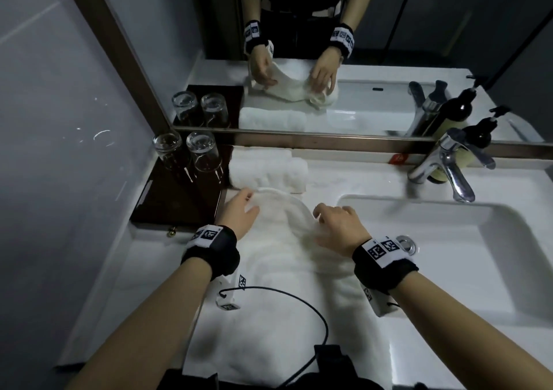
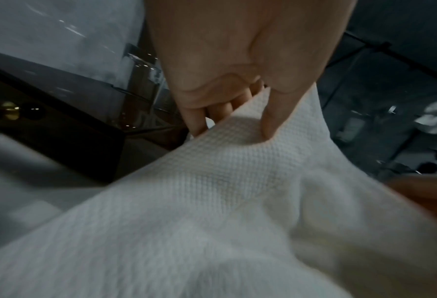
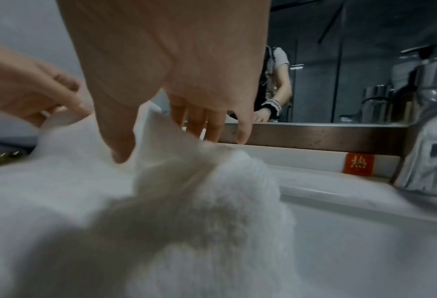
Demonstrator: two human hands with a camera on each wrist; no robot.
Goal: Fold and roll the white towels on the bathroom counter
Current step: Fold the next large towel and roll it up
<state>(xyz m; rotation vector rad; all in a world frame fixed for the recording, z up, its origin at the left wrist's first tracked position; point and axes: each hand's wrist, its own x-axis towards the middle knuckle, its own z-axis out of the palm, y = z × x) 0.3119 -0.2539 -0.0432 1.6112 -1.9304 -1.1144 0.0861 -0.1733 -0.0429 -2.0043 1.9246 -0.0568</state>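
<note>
A long white towel [image 1: 269, 308] lies on the white counter [image 1: 143, 270], running from the front edge towards the mirror. Its far end is raised off the counter in a curved fold. My left hand [image 1: 242, 207] pinches the left part of that raised edge; in the left wrist view the thumb [image 2: 270, 121] lies on top of the towel [image 2: 212, 201] and the fingers [image 2: 199, 121] underneath. My right hand [image 1: 332, 219] pinches the right part, with the thumb [image 3: 120, 149] in front of the towel [image 3: 186, 221] and the fingers [image 3: 212, 131] behind it.
A second white towel [image 1: 269, 169] lies rolled against the mirror frame, just behind my hands. Two upturned glasses [image 1: 200, 150] stand on a dark tray [image 1: 179, 204] at the left. The sink basin [image 1: 449, 270], a chrome tap [image 1: 449, 165] and a soap bottle [image 1: 478, 141] are at the right.
</note>
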